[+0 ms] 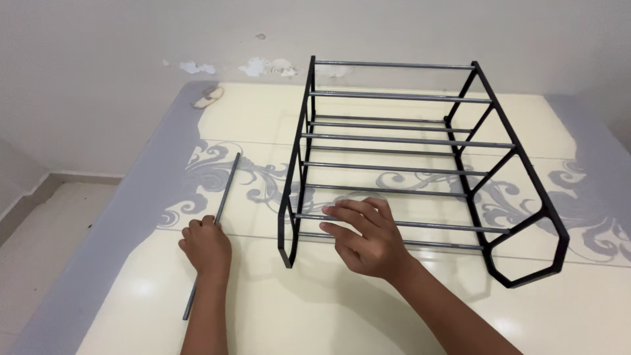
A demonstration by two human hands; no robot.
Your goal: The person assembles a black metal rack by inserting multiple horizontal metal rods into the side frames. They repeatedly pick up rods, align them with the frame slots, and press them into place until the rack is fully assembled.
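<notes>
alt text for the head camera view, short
A person's left hand grips a loose grey metal rod lying on a cream table, while the right hand rests its fingers on the bars of a black-framed rack lying tipped on the table.

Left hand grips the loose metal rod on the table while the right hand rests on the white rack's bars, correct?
Not quite: the head view shows the rack is black, not white. The left hand does grip the loose rod, and the right hand rests on the rack's bars.
</notes>
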